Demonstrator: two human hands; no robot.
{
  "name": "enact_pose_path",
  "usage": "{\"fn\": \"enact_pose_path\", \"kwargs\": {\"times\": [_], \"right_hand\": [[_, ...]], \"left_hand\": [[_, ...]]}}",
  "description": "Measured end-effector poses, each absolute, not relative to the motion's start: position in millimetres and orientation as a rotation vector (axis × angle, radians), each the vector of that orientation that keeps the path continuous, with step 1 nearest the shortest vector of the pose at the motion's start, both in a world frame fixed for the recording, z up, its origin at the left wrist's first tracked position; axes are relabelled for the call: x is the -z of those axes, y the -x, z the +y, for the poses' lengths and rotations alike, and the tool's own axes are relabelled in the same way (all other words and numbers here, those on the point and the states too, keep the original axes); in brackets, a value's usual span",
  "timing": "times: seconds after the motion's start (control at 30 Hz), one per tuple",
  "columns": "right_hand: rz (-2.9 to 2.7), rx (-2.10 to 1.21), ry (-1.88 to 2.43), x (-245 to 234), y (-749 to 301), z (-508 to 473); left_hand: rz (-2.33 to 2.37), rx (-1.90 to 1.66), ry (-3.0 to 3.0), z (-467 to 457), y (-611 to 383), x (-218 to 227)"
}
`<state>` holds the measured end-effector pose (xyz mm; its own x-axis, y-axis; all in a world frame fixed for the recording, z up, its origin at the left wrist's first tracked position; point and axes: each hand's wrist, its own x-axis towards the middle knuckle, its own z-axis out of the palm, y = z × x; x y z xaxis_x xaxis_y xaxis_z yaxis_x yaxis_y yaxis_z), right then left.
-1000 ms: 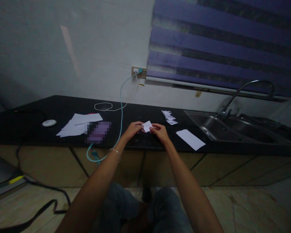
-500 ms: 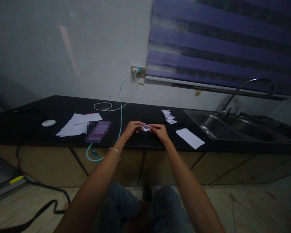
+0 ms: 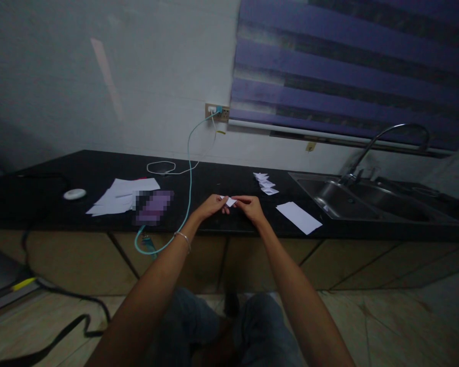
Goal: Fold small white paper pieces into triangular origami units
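Observation:
Between my two hands, just above the front of the dark counter (image 3: 210, 178), is a small folded piece of white paper (image 3: 230, 202). My left hand (image 3: 213, 204) grips its left side, thumb on top and fingers curled beneath. At the paper's right corner, my right hand (image 3: 249, 206) pinches with thumb and forefinger. Several small folded white papers (image 3: 265, 183) lie in an overlapping row behind and to the right. Nearer the sink, a small stack of flat white paper strips (image 3: 299, 217) rests on the counter.
Loose white sheets (image 3: 110, 199) lie at left beside a blurred purple object (image 3: 153, 207) and a round white item (image 3: 75, 194). A teal cable (image 3: 190, 178) runs from the wall socket (image 3: 218, 111) past my left wrist. The steel sink (image 3: 336, 196) with its faucet (image 3: 367, 145) is at right.
My left fingers have shifted from stretched along the paper's back to curled under it, with the thumb on top. The paper has turned and shows a flat diamond-like face. The view moved slightly.

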<state>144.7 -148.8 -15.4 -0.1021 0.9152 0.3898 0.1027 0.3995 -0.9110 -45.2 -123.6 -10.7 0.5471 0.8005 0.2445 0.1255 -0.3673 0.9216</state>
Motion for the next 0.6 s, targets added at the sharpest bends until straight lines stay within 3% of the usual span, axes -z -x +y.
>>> {"fn": "enact_pose_path", "kwargs": {"times": [0.33,0.6], "right_hand": [[-1.377,-1.102,0.917,14.7,-143.0,-147.1],[-1.572,-1.035,0.948,17.4,-142.5,-146.4]], "left_hand": [[0.759,-0.937,-1.794,-129.2,44.2,5.9],[0.747,-0.877,-1.915,-132.2,44.2,6.7]]}}
